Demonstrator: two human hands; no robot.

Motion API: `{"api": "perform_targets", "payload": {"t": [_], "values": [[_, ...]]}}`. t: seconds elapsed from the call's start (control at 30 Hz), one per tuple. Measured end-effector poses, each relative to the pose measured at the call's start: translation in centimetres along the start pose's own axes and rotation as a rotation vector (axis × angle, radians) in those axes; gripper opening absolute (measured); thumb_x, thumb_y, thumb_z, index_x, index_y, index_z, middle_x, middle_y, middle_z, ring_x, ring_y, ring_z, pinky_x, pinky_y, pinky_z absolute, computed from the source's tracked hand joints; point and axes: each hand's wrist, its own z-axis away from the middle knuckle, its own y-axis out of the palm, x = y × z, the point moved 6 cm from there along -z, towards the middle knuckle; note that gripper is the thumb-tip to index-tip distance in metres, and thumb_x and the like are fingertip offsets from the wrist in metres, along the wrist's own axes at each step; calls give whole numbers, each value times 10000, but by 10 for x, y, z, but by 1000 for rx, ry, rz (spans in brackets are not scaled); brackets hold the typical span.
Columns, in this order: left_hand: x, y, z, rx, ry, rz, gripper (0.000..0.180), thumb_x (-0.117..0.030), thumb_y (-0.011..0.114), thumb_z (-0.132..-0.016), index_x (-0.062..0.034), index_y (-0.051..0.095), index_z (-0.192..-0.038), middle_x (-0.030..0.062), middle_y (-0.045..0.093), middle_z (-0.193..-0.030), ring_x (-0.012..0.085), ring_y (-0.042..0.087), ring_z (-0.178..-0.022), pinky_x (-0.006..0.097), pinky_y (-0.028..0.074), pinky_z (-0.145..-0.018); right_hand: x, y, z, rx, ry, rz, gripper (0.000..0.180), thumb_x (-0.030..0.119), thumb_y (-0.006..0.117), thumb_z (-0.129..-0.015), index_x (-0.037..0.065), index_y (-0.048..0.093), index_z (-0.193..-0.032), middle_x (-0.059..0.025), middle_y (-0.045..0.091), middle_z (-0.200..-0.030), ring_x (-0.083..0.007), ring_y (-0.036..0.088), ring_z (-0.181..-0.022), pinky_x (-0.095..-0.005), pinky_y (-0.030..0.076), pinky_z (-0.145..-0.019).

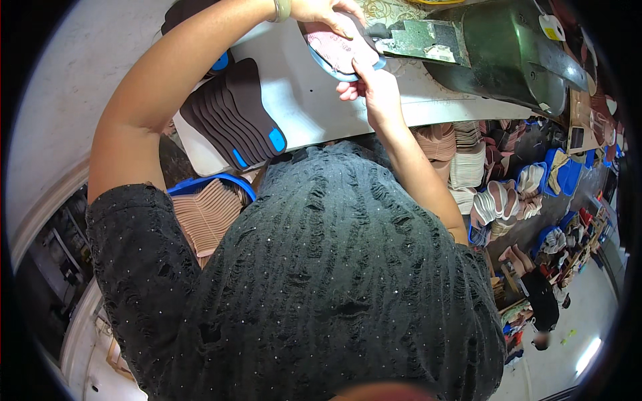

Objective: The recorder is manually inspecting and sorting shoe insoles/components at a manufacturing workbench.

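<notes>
My two hands hold one flat, sole-shaped shoe piece (331, 50) with a pinkish face and a light-blue rim, beside the narrow arm of a dark-green machine that looks like a sewing machine (501, 53). My left hand (324, 13) grips its far edge, some fingers hidden at the top of the picture. At the near edge, my right hand (374, 87) pinches it, thumb on the pinkish face and other fingers curled below. On the white table (294, 100), a fanned row of dark-brown sole-shaped pieces (231, 113) with blue heel patches lies left of my right hand.
A blue bin (244, 184) with a row of beige sole pieces (207, 217) stands below the table's left end. Stacks of pink and white pieces (466, 164) and several blue bins (568, 175) fill the right side. Another person (540, 297) is farther off at lower right.
</notes>
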Motion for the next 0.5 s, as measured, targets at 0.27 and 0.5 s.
{"api": "perform_targets", "payload": {"t": [0.27,0.5], "values": [[1,-2,18,-33,-28,148,373,-191,628,-828,-43,571,-1165,104,600,-1122,184,541,-1044,309,415,-928,16,6,-10,-61,-15,18,338,294,573,-887,-37,628,-847,-140,643,-668,-141,596,-532,-209,432,-509],[-11,13,34,-199,49,293,363,-154,580,-862,-35,534,-1201,108,544,-1191,185,491,-1110,313,388,-963,23,1,-11,-88,-52,47,305,265,591,-874,-35,634,-841,-129,642,-647,-128,587,-501,-191,414,-477]]}}
